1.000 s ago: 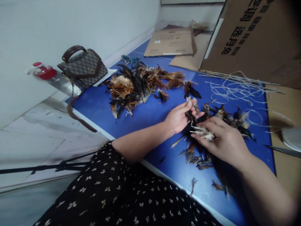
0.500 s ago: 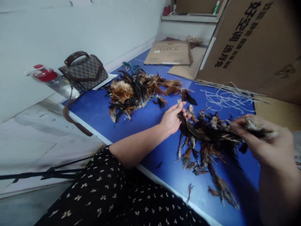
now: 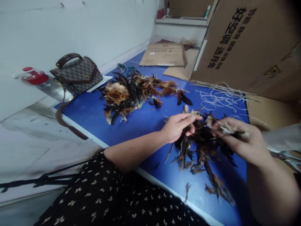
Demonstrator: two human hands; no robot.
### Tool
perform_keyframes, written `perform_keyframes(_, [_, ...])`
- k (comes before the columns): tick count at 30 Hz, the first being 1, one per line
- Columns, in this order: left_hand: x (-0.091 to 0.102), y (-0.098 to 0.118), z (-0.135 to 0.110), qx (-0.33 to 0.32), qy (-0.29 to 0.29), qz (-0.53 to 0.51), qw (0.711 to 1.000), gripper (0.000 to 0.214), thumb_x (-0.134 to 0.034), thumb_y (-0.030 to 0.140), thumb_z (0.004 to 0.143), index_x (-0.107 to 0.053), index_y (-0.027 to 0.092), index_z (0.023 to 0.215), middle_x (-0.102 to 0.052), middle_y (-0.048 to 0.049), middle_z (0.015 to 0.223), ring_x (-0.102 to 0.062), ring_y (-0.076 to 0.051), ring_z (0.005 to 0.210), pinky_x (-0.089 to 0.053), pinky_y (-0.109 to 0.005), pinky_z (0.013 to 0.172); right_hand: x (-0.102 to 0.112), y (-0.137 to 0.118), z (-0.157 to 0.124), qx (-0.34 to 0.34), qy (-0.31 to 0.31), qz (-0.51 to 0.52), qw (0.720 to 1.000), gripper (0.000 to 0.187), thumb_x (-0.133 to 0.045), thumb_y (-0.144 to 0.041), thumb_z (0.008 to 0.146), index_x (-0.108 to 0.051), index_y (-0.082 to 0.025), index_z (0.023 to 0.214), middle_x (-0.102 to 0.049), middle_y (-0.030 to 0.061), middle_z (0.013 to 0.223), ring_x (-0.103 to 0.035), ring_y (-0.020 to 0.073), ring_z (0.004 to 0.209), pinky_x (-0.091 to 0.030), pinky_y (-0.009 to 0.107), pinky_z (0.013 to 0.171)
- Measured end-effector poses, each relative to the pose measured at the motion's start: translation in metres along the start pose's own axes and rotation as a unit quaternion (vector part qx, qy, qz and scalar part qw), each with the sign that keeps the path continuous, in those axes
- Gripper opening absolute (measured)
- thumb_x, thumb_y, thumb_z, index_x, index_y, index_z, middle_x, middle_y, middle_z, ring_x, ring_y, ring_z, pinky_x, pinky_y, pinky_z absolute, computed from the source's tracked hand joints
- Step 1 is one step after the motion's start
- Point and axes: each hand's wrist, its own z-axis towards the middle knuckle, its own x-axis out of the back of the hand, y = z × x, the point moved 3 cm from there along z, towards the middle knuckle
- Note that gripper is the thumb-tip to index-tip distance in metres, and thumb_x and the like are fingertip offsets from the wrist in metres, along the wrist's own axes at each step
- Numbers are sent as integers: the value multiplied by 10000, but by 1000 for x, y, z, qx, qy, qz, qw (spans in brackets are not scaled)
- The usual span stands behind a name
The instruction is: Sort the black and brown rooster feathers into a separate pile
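Observation:
Over a pile of dark and brown feathers (image 3: 204,150), my left hand (image 3: 177,127) is closed, thumb against forefinger. Pale fluffy feather ends show at its fingertips, and dark feathers hang below; which of these it grips is partly hidden. My right hand (image 3: 244,141) is closed around a feather bundle (image 3: 229,128), its pale quill ends poking out past the thumb and its dark tips hanging under the palm. Only a small gap separates the two hands. Farther back lies a second heap of brown and black feathers (image 3: 138,89), some in small tied bunches.
White strings (image 3: 221,99) lie loose on the blue table (image 3: 141,128) beside a large upright cardboard box (image 3: 254,56). Scissors (image 3: 288,160) rest at the right edge. A handbag (image 3: 80,73) and a red-capped bottle (image 3: 44,83) stand at the left. Flattened cardboard (image 3: 164,55) lies behind.
My left hand has moved right and slightly down, and my right hand has come left, so they are closer together. The view has shifted, bringing the scissors into sight.

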Motion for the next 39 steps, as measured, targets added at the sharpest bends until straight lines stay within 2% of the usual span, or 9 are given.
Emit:
perform_keyframes(3, [-5,-7,-5,43,-62,-14,997,517,-903,587,889,-773,134,1101,-726,-52,798,-645,-122,608,-383,-243,517,-8,3,0,6,7,-11,1000,147,-829,-365,966,-821,-225,1010,-799,49,958,-734,219,810,-579,292,762])
perform_keyframes(7, [-1,-8,-3,71,-36,-17,997,463,-936,507,868,-776,123,1071,-645,7,808,-568,-65,568,-281,-219,493,-1,8,-1,9,66,-62,996,182,-821,-372,954,-817,-216,1048,-802,47,957,-714,199,773,-555,271,717])
perform_keyframes(11, [6,-6,0,82,-4,6,997,443,-930,465,880,-794,105,1100,-626,16,787,-555,-57,573,-260,-223,506,2,8,3,36,19,-101,994,147,-768,-353,943,-782,-215,990,-775,35,879,-692,188,720,-542,263,674])
perform_keyframes(16, [9,-7,2,72,6,21,997,432,-935,438,883,-808,80,1087,-652,-5,800,-580,-68,571,-265,-242,505,1,15,8,79,-8,-124,989,193,-683,-313,976,-842,-226,1044,-830,92,1087,-792,253,966,-623,339,916])
perform_keyframes(20, [11,-7,4,73,14,28,997,338,-890,376,937,-813,83,1087,-672,-22,818,-601,-72,573,-288,-249,501,2,18,10,117,-49,-174,977,229,-592,-182,912,-808,-235,964,-805,86,983,-775,239,893,-596,321,805])
perform_keyframes(25, [13,-8,6,67,5,51,996,283,-863,370,953,-788,98,982,-684,-33,822,-612,-73,559,-301,-238,472,7,7,9,144,-30,-204,968,174,-608,-150,907,-716,-228,1018,-752,66,963,-716,210,827,-521,311,753])
perform_keyframes(33, [5,-13,-7,135,-159,257,944,443,-804,554,976,-740,143,826,-627,7,627,-527,-62,541,-387,-218,551,-5,-13,7,184,-25,-148,971,57,-686,-238,1037,-683,-229,1093,-738,43,1015,-704,181,870,-506,288,812])
perform_keyframes(36, [-4,-9,-14,107,-248,261,927,422,-831,550,958,-803,139,869,-684,-29,739,-566,-76,590,-433,-249,599,-13,-2,9,161,-35,-132,977,39,-672,-217,1035,-688,-224,1069,-736,43,998,-696,183,854,-508,292,786])
perform_keyframes(39, [-5,-2,-13,78,-235,211,946,392,-844,524,962,-837,132,965,-673,-27,754,-576,-80,614,-441,-264,625,-14,14,10,150,-25,-124,981,45,-659,-221,1029,-703,-227,1032,-732,36,968,-686,188,822,-503,301,755])
